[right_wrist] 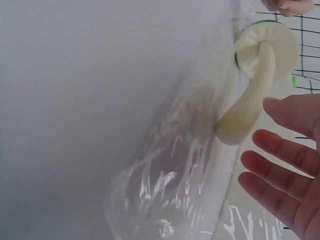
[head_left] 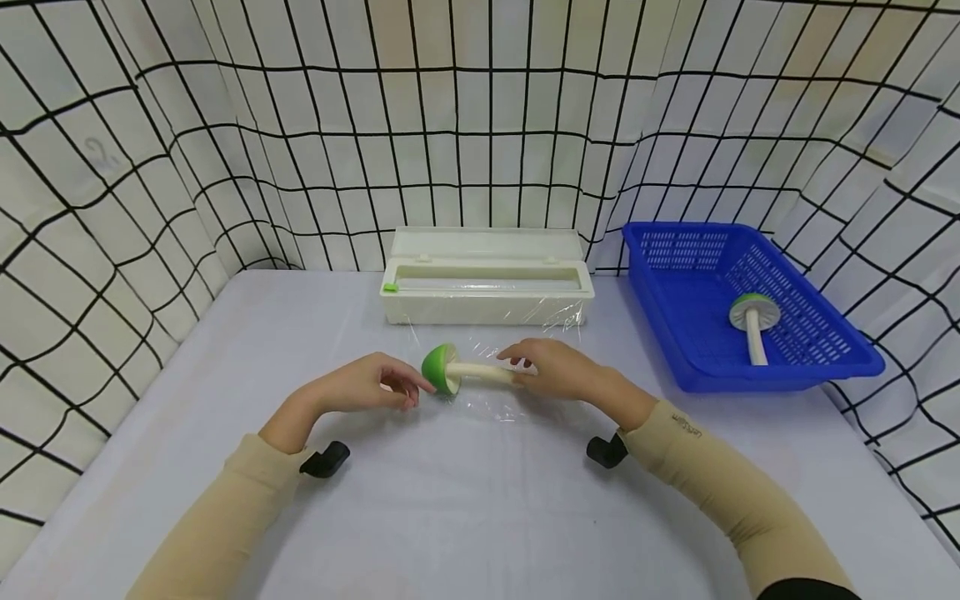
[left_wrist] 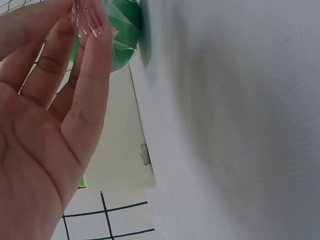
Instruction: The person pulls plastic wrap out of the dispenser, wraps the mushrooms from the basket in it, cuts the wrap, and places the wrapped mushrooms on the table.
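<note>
At the bottom, nearest the camera, two tan sleeves (head_left: 720, 492) are seen, and the right one is marked with dark squiggles near the wrist. A small black thing (head_left: 325, 459) is worn at the left wrist, and another (head_left: 606, 451) at the right. In the middle of the white table (head_left: 465, 517), a toy mushroom (head_left: 468, 372) is laid on its side, with its green cap to the left and its pale stem to the right. A bit of clear wrap (left_wrist: 86, 17) is pinched by the fingertips of the left hand (head_left: 371, 385), just beside the cap. The fingers of the right hand (head_left: 558, 369) are spread wide by the end of the stem, and nothing is gripped by them; whether the stem is touched cannot be told. Around the mushroom, shiny wrap is spread on the table, and part of the cap is covered by it. Behind, the wrap is stretched down from a long white box (head_left: 487, 312), whose lid is lifted up. To the right, a second mushroom (head_left: 755, 321) is held in a blue basket (head_left: 765, 379). The table is bordered by a black wire fence (head_left: 491, 133).
</note>
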A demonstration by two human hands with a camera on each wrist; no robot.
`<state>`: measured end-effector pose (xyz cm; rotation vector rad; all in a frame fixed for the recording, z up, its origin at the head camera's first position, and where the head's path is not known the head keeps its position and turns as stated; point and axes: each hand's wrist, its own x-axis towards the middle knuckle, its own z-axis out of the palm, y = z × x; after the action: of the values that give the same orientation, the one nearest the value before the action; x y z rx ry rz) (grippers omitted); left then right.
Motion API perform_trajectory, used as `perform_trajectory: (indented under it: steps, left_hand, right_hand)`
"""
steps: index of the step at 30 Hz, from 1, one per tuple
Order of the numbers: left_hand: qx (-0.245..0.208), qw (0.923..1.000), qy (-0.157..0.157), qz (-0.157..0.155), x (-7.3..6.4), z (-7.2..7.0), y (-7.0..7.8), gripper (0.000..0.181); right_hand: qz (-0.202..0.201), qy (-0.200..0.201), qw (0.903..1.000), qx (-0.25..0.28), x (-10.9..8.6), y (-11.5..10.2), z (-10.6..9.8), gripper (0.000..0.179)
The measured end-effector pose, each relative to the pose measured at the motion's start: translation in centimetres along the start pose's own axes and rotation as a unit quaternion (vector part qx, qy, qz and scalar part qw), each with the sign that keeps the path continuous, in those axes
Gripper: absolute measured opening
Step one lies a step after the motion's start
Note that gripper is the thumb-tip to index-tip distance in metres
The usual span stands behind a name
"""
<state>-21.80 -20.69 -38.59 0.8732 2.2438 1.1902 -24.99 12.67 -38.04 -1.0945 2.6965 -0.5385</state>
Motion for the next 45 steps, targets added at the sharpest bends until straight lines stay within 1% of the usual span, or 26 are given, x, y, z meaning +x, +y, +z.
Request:
perform_trajectory:
  steps: [2,4,5,6,9,12,15,17,22,27,30,33,37,41,45]
  left_hand:
    - [0.004,1.0,0.0,0.003,0.1,-0.1,0.0,0.03]
    - [0.006,1.0,-0.002,0.003,0.1,-0.1,0.0,0.03]
    - [0.006,1.0,-0.003,0.003,0.1,-0.1,0.0,0.03]
    - [0.009,1.0,-0.002,0.002,0.0,-0.1,0.1,0.03]
    - [0.017,0.9998,0.002,-0.006,0.0,-0.2,0.1,0.032]
    - [0.023,0.9997,0.007,-0.008,0.0,-0.4,0.1,0.032]
    - [0.019,0.9997,0.011,-0.005,-0.1,-0.5,0.1,0.032]
    - [0.014,0.9998,0.013,-0.006,-0.2,-0.4,0.1,0.032]
    - [0.01,0.9997,0.021,-0.008,-0.3,-0.3,0.0,0.033]
    - [0.014,0.9994,0.03,-0.014,-0.5,-0.4,0.0,0.034]
    - [0.013,0.9994,0.025,-0.018,-0.6,-0.5,0.0,0.035]
    - [0.006,0.9995,0.016,-0.027,-0.7,-0.6,0.2,0.034]
    - [-0.004,0.9993,0.009,-0.035,-0.9,-0.6,0.5,0.033]
    - [-0.01,0.9995,0.016,-0.026,-1.0,-0.6,0.6,0.033]
    - [-0.02,0.9994,0.025,-0.016,-1.1,-0.7,0.6,0.034]
  right_hand:
    - [-0.007,0.006,0.9999,0.006,-0.6,0.2,-0.5,0.026]
    - [-0.006,-0.011,0.9997,0.021,-1.3,0.6,-0.9,0.016]
    - [-0.004,-0.028,0.9992,0.029,-1.7,0.7,-1.1,0.013]
    - [0.0,-0.048,0.9982,0.037,-2.2,0.9,-1.2,0.012]
    - [0.018,-0.103,0.9934,0.049,-3.4,1.7,-1.3,0.02]
    - [0.027,-0.126,0.9909,0.041,-4.2,2.5,-1.1,0.027]
    - [0.032,-0.131,0.9899,0.042,-4.6,2.9,-1.0,0.03]
    - [0.025,-0.137,0.9894,0.042,-4.9,2.9,-0.9,0.029]
    - [0.0,-0.149,0.9872,0.057,-5.2,3.0,-0.8,0.017]
    - [-0.004,-0.156,0.9852,0.07,-5.5,3.3,-0.9,0.011]
    - [-0.013,-0.156,0.9845,0.08,-5.6,3.3,-1.1,0.008]
    - [-0.026,-0.149,0.9844,0.09,-5.8,3.1,-1.3,0.01]
    - [-0.045,-0.141,0.985,0.088,-5.9,2.8,-1.6,0.012]
    - [-0.056,-0.138,0.9856,0.08,-5.9,2.7,-2.0,0.009]
    - [-0.055,-0.14,0.9849,0.085,-6.1,2.8,-2.4,0.009]
